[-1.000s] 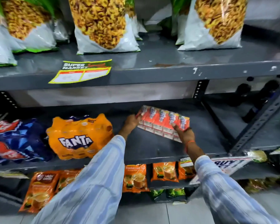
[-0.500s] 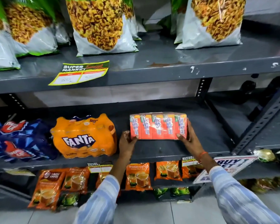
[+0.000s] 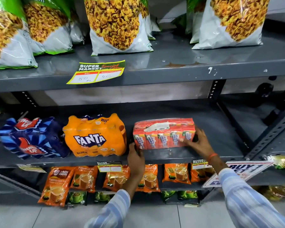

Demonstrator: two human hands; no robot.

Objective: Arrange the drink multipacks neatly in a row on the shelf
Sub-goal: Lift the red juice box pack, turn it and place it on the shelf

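Three drink multipacks stand side by side on the grey middle shelf (image 3: 204,155). At the left is a dark blue Thums Up pack (image 3: 31,139), in the middle an orange Fanta pack (image 3: 94,135), at the right a red-orange juice carton pack (image 3: 163,132) resting flat on the shelf. My left hand (image 3: 136,157) touches the carton pack's lower left corner, fingers curled at the shelf edge. My right hand (image 3: 199,140) presses against its right end with fingers spread over the front.
The upper shelf (image 3: 171,69) carries big snack bags (image 3: 117,23) and a yellow price tag (image 3: 95,72). Orange tea pouches (image 3: 84,178) fill the shelf below. A tilted offer sign (image 3: 237,171) hangs at the right. A slanted metal upright (image 3: 270,132) bounds the shelf's right side.
The carton pack went from tilted in the air to upright, then down onto the shelf right of the Fanta pack. Both hands lowered with it, and the camera moved closer.
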